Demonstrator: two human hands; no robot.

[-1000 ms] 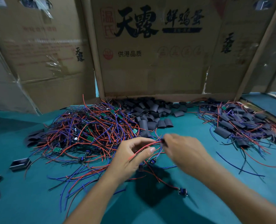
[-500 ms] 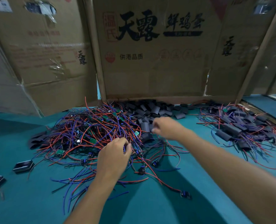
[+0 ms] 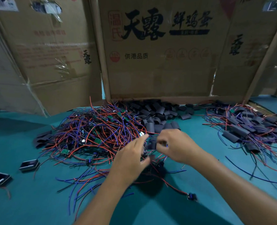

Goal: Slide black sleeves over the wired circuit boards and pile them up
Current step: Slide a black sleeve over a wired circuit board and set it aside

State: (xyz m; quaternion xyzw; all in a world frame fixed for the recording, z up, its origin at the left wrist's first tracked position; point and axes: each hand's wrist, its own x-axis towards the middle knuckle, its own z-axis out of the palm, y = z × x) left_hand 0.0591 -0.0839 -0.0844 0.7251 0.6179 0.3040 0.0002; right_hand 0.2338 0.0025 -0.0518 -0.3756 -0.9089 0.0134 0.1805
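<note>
My right hand (image 3: pixel 176 145) pinches a black sleeve (image 3: pixel 152 143) just in front of the loose heap of black sleeves (image 3: pixel 157 112). My left hand (image 3: pixel 131 159) meets it from the left and grips a wired circuit board's red and blue wires (image 3: pixel 157 159), which hang beneath both hands; motion blur hides the board itself. A big tangle of bare wired boards (image 3: pixel 94 132) lies to the left. The pile of sleeved boards (image 3: pixel 246 129) sits at the right.
Cardboard walls (image 3: pixel 159 70) close off the back of the teal table (image 3: pixel 37 200). Two small black open boxes (image 3: pixel 29 164) (image 3: pixel 0 178) lie at the far left. A stray wire with a small component (image 3: pixel 192 196) lies near my right forearm.
My right hand came back from the sleeve heap with a black sleeve. My left hand lifted out of the wire tangle and moved right, so both hands now meet.
</note>
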